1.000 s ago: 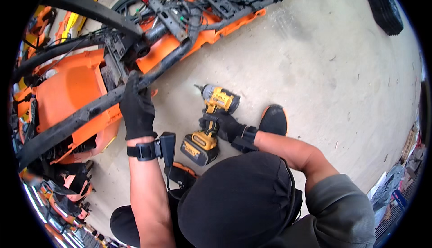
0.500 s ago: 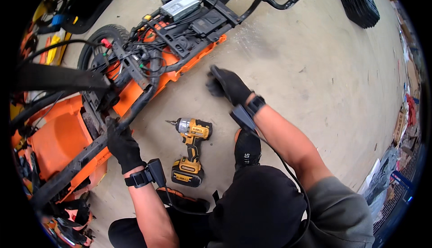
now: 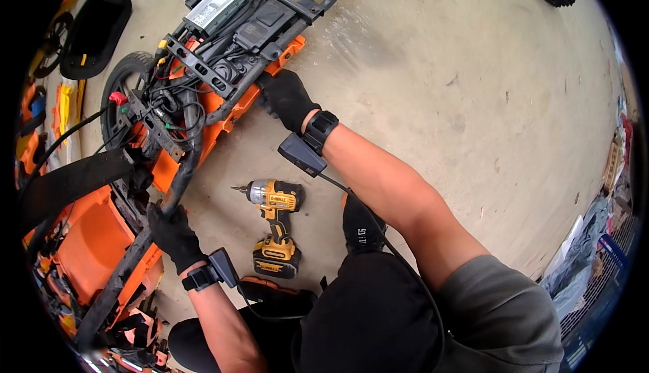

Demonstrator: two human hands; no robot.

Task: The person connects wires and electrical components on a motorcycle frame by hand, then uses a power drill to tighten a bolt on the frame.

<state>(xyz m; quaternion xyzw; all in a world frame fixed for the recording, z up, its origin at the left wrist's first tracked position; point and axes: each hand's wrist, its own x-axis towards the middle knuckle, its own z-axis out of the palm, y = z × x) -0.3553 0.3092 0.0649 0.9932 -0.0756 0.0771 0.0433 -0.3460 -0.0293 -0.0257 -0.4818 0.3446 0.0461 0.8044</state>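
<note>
Whereas the right hand (image 3: 287,97) previously hovered open, it now grasps the orange panel (image 3: 223,112) edge; left hand (image 3: 174,232) remains clenched on the black frame tube (image 3: 179,183)

Grey rectangular control box (image 3: 218,6) at top of the orange machine carries a white label with dark print on its upper face. Yellow-and-black cordless impact driver (image 3: 274,227) on the concrete has small label patches on motor housing and battery. No screens, signs or packages.
</note>
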